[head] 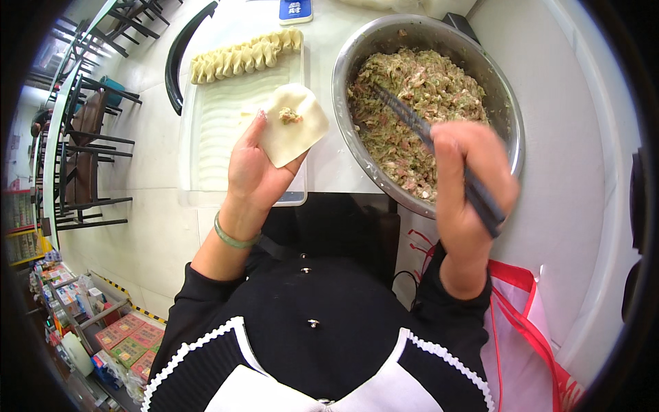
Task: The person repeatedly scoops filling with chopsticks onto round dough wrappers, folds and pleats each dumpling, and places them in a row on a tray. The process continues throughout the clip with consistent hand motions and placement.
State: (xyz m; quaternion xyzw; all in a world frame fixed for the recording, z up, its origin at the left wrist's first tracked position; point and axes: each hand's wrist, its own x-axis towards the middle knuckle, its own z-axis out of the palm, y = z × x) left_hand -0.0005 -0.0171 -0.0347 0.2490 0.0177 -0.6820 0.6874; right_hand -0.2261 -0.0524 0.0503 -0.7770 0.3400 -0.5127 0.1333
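Observation:
A thin dough wrapper [298, 139] lies across the fingers of my left hand [260, 165], my thumb on its left edge. A small dab of filling [291, 116] sits on the wrapper. My right hand [471, 175] is blurred and grips dark chopsticks [406, 113], whose tips reach into the minced meat and greens filling [412, 77]. That filling lies in a large stainless steel bowl [342, 116]. Left of the bowl, a clear plastic tray [216, 144] holds a row of folded dumplings [247, 56] along its far end.
A black curved chair part [177, 62] stands beside the tray. A blue and white object [296, 11] lies on the white table [324, 67] at the far side. A wall runs along the right, with a red and white bag [520, 309] below. Chairs and stacked boxes stand at the left.

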